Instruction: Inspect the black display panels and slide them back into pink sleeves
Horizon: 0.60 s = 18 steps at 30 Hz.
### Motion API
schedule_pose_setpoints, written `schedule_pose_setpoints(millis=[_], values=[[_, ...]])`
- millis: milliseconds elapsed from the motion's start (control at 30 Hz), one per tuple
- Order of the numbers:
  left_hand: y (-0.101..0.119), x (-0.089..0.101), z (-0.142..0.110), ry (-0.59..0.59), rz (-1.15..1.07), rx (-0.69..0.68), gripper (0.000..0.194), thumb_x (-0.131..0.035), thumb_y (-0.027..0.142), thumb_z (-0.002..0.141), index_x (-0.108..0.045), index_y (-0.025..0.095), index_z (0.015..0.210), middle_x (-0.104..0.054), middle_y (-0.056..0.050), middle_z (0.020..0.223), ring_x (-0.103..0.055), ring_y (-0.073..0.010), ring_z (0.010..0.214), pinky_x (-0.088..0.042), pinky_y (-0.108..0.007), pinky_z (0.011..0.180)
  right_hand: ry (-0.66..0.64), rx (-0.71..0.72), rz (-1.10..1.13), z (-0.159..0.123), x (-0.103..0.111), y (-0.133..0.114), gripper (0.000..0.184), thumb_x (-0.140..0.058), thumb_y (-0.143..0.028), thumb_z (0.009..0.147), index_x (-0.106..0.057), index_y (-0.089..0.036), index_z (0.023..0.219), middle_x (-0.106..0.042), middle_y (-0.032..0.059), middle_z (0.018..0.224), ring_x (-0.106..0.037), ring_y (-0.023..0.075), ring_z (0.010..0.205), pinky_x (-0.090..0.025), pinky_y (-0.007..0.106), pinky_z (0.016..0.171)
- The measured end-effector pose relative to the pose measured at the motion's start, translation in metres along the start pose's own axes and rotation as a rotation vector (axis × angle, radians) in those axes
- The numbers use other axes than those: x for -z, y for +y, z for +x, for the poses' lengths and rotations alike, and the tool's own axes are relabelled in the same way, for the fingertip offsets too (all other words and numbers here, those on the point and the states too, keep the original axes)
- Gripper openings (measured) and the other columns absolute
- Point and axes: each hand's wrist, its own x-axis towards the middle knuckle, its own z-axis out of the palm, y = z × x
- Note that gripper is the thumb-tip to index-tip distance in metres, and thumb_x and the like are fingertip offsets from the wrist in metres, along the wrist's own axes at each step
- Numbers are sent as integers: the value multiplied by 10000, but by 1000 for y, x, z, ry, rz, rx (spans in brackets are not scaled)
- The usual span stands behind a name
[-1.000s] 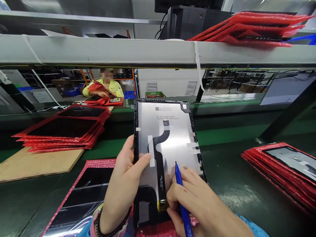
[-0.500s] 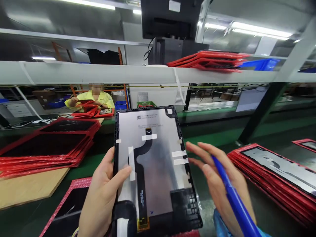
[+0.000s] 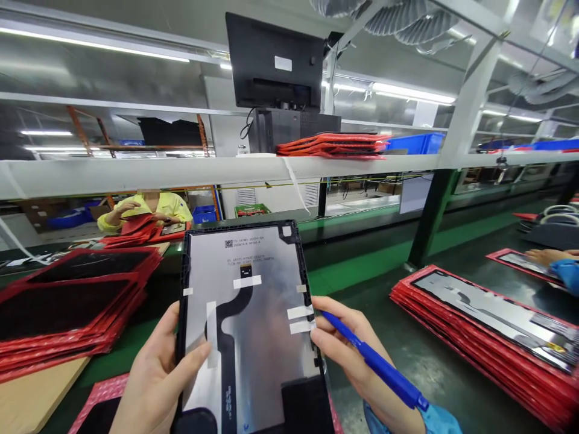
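A tablet screen (image 3: 266, 349) is held up in front of me, its silver back facing me and its frame black. Down the back runs a black ribbon cable (image 3: 227, 361), held by white tape strips. My left hand (image 3: 156, 377) grips the left edge, thumb pressed on the back beside a long tape strip. On the opposite edge, the fingers and thumb of my right hand (image 3: 353, 346) pinch the frame near two short white tape strips (image 3: 301, 320). A blue pen (image 3: 384, 367) is tucked in that same hand, pointing toward the screen. The screen's lower end is cut off.
Stacked screens in red bubble sleeves lie left (image 3: 67, 301) and right (image 3: 479, 337). A wooden board (image 3: 45, 395) is under the left stack. A co-worker in yellow (image 3: 149, 211) sits opposite; another person's hand (image 3: 540, 258) is far right. A shelf beam (image 3: 181, 175) crosses ahead.
My right hand has moved in from beside the screen and now grasps its right edge, pen still in hand. My view has tilted up and turned right.
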Motion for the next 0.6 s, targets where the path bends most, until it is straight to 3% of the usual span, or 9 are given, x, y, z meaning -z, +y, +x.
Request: schedule_pose_setpoints(millis=[33, 133, 267, 333, 433, 500, 600], values=[[0, -2, -1, 13, 3, -2, 728, -849, 328, 531, -552, 311, 1196, -763, 11, 916, -717, -258, 775, -569, -235, 539, 0, -8, -66, 1, -1, 1, 88, -641, -269, 824, -615, -197, 868, -457, -68, 593, -414, 99, 560, -359, 216, 547], [-2, -8, -6, 80, 16, -50, 712, -852, 334, 530, -570, 294, 1182, -762, 28, 854, -712, -220, 753, -535, -180, 529, 21, -19, -180, 6, -3, 1, 277, -608, -280, 820, -416, -207, 634, -230, -93, 552, -208, 90, 519, -222, 231, 473], [-1, -13, -6, 114, 0, -67, 743, -865, 324, 499, -581, 288, 1184, -763, 40, 833, -711, -192, 771, -539, -149, 620, 39, -14, -158, 11, -3, 1, 329, -636, -290, 788, -377, -210, 601, -203, -97, 543, -177, 88, 517, -193, 238, 469], [0, -12, -3, 110, -28, -57, 724, -857, 335, 510, -586, 281, 1179, -767, 31, 845, -715, -202, 782, -544, -153, 611, -41, -58, -85, 12, 1, 3, 277, -666, -329, 784, -483, -190, 628, -269, -91, 527, -231, 86, 507, -228, 235, 474], [1, -10, 5, 75, -64, -77, 655, -848, 312, 517, -614, 265, 1127, -770, 19, 898, -712, -223, 853, -551, -166, 626, -114, -99, 19, 11, 5, 10, 238, -654, -395, 819, -652, -163, 762, -528, -18, 628, -472, 122, 582, -372, 242, 533], [0, -9, 11, 48, -65, -86, 590, -840, 295, 528, -635, 257, 1080, -771, 18, 895, -710, -224, 859, -543, -164, 597, -85, -129, 102, 10, 5, 15, 238, -668, -411, 816, -706, -177, 824, -628, 12, 705, -581, 148, 649, -448, 250, 574], [-3, -7, 20, -17, -86, -82, 513, -822, 301, 561, -646, 232, 1039, -769, 1, 883, -716, -212, 796, -526, -164, 552, -39, -195, 303, 12, 1, 18, 261, -757, -425, 720, -741, -194, 842, -658, -3, 619, -633, 153, 585, -503, 256, 558]])
